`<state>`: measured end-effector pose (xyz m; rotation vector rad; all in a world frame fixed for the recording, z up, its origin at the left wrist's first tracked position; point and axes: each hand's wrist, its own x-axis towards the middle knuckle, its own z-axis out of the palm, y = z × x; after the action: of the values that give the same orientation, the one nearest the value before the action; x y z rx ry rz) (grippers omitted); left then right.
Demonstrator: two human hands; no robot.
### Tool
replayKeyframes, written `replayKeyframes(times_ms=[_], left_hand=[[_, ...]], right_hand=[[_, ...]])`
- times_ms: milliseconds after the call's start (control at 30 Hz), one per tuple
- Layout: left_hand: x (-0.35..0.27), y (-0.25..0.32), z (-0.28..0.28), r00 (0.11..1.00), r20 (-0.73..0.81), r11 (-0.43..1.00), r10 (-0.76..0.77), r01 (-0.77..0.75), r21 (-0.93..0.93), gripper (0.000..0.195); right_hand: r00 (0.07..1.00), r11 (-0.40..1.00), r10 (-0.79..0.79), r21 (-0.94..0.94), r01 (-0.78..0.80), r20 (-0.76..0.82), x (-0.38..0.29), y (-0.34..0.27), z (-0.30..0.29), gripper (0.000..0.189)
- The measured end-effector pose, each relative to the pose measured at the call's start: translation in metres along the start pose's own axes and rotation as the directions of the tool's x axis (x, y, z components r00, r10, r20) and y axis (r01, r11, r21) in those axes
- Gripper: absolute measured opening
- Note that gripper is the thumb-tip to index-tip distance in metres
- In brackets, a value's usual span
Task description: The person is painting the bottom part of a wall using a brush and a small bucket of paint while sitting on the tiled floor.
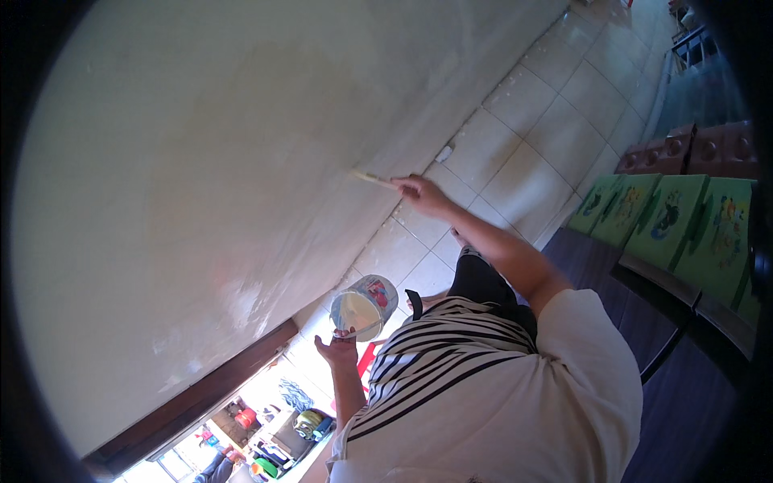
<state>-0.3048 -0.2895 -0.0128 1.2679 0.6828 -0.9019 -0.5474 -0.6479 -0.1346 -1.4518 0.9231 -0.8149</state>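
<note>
My right hand (421,194) grips the handle of a pale paintbrush (375,179), whose tip is at the surface of the off-white wall (199,169). Whether the bristles press on it is hard to tell. From the fingers of my left hand (339,346) a plastic bucket (386,296) hangs by its handle, tilted with its mouth towards me. Pale paint-like stuff coats the inside of the bucket, and a coloured print marks its outer side. Patches of the wall look wet and glossy.
Beige floor tiles (546,160) run along the wall's foot, with a small white scrap (444,153) there. On the right are a dark purple surface (595,268) and green printed panels (664,223). A brown wooden frame (205,386) borders a bright opening, with a person's legs (214,468) beyond.
</note>
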Motion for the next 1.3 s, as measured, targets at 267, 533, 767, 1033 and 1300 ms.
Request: replayKeyframes(times_ms=[267, 533, 767, 1033, 1300], left_hand=[[-0.011, -0.019, 0.012, 0.999, -0.032, 0.999, 0.031, -0.032, -0.017, 0.061], [-0.013, -0.034, 0.019, 1.000, -0.014, 1.000, 0.027, -0.027, -0.008, 0.061], [-0.010, -0.042, 0.014, 0.996, -0.084, 0.999, 0.005, -0.008, -0.039, 0.061], [0.007, -0.042, -0.010, 0.995, -0.095, 0.998, -0.007, 0.001, -0.069, 0.061], [0.053, -0.020, -0.047, 0.998, -0.032, 0.988, -0.059, 0.054, -0.142, 0.057]], right_hand=[[0.957, 0.975, -0.024, -0.219, -0.041, -0.288, 0.074, 0.004, -0.189, 0.027], [0.744, 0.998, -0.032, -0.066, -0.016, -0.667, 0.092, 0.037, -0.151, 0.022], [0.935, 0.996, -0.016, 0.075, 0.046, -0.355, 0.008, -0.027, 0.012, 0.029], [0.984, 0.980, -0.167, -0.093, 0.173, 0.064, -0.018, -0.040, -0.007, 0.026], [0.977, 0.990, -0.016, -0.138, -0.014, -0.214, 0.066, -0.038, -0.127, 0.022]])
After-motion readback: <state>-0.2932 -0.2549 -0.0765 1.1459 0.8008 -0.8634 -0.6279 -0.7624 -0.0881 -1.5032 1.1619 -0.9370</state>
